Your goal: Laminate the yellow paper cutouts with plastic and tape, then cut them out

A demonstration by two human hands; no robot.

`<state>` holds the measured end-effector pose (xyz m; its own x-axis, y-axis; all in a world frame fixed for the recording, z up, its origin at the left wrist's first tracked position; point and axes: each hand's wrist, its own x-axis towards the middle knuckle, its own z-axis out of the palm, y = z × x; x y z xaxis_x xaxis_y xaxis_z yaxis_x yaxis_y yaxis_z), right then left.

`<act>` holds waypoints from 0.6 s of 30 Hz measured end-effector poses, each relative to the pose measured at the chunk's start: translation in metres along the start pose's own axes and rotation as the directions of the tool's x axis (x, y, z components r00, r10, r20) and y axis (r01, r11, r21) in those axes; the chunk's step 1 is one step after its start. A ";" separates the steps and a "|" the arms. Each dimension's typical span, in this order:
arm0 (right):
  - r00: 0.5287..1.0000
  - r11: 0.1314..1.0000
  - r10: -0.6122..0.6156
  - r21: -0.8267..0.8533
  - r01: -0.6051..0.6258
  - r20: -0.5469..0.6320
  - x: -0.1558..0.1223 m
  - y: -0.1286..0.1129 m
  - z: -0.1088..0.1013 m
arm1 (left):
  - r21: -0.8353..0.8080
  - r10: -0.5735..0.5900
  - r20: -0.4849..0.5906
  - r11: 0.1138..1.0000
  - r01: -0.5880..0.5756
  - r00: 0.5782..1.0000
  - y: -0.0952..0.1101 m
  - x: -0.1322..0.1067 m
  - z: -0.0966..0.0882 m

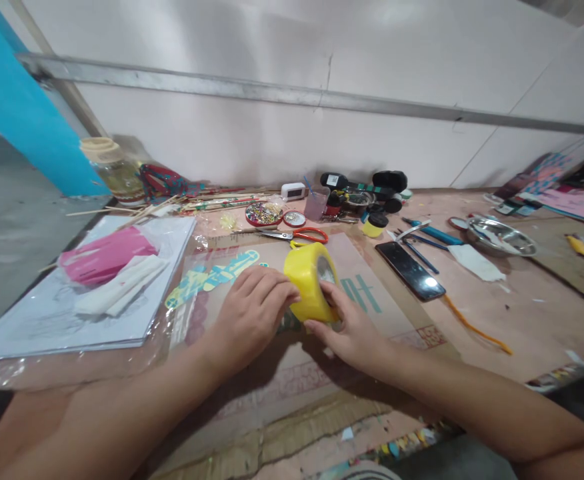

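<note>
Holding yellow tape [304,283], right hand [356,339] partly hiding core [327,269]

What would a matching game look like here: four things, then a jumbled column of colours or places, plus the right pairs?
1. Tape
2. Phone
3. Scissors
4. Bowl

A. round and silvery
B. black, lying flat
C. partly orange
D. yellow, in the right hand

Pairs: 1-D, 2-B, 3-C, 4-A

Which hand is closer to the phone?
Right. The right hand, holding the yellow tape roll, is left of the phone; the left hand is farther left, on the roll's other side.
</note>
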<state>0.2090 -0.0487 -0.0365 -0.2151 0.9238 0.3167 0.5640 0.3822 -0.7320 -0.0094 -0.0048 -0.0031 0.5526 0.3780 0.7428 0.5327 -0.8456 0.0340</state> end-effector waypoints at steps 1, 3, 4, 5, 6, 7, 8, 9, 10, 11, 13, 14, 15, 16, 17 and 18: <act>1.000 0.999 -0.022 -0.023 0.022 0.009 0.001 0.001 0.000 | 0.001 -0.012 0.001 1.000 0.012 1.000 0.002 0.001 0.000; 0.995 0.992 -0.092 -0.078 0.095 0.042 0.004 0.002 -0.002 | -0.018 -0.042 -0.006 0.999 0.041 0.999 0.004 0.005 -0.003; 0.989 0.985 -0.131 -0.101 0.138 0.069 0.005 0.003 -0.002 | -0.032 -0.061 -0.008 0.998 0.060 0.998 0.004 0.008 -0.006; 0.982 0.978 -0.165 -0.116 0.175 0.094 0.006 0.004 -0.003 | -0.045 -0.084 -0.006 0.996 0.083 0.996 0.003 0.010 -0.008; 0.976 0.972 -0.187 -0.120 0.200 0.112 0.007 0.004 -0.003 | -0.055 -0.112 0.004 0.992 0.112 0.994 0.000 0.012 -0.011; 0.975 0.972 -0.191 -0.117 0.204 0.113 0.007 0.004 -0.003 | -0.061 -0.144 0.020 0.988 0.145 0.989 -0.003 0.014 -0.014; 0.979 0.976 -0.179 -0.107 0.189 0.095 0.007 0.005 -0.003 | -0.067 -0.178 0.040 0.981 0.180 0.983 -0.006 0.015 -0.017; 0.986 0.983 -0.154 -0.090 0.159 0.065 0.007 0.005 -0.003 | -0.074 -0.210 0.060 0.974 0.214 0.976 -0.010 0.015 -0.019; 0.993 0.991 -0.117 -0.060 0.118 0.027 0.007 0.006 -0.003 | -0.080 -0.237 0.078 0.967 0.243 0.969 -0.013 0.015 -0.019; 0.997 0.997 -0.074 -0.017 0.074 -0.015 0.007 0.007 -0.003 | -0.086 -0.257 0.097 0.960 0.265 0.962 -0.016 0.014 -0.019; 0.996 0.995 0.015 0.099 -0.006 -0.083 0.008 0.008 -0.002 | -0.103 -0.269 0.133 0.953 0.283 0.954 -0.018 0.010 -0.015; 0.993 0.987 0.057 0.156 -0.040 -0.102 0.009 0.008 -0.002 | -0.109 -0.264 0.146 0.954 0.281 0.953 -0.018 0.007 -0.012; 0.989 0.976 0.094 0.205 -0.069 -0.116 0.010 0.009 -0.002 | -0.108 -0.253 0.153 0.957 0.270 0.955 -0.017 0.005 -0.008; 0.985 0.966 0.123 0.241 -0.090 -0.124 0.011 0.008 -0.002 | -0.101 -0.236 0.154 0.962 0.253 0.960 -0.015 0.003 -0.004; 0.982 0.959 0.141 0.263 -0.104 -0.127 0.012 0.008 -0.002 | -0.085 -0.215 0.146 0.970 0.229 0.966 -0.013 0.001 -0.001; 0.980 0.955 0.149 0.276 -0.109 -0.130 0.013 0.007 -0.003 | -0.063 -0.190 0.127 0.978 0.199 0.974 -0.012 0.000 0.002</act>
<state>0.2124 -0.0342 -0.0364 -0.0230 0.9599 0.2796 0.3421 0.2703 -0.8999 -0.0145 0.0060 -0.0049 0.5179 0.5764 0.6321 0.5906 -0.7755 0.2233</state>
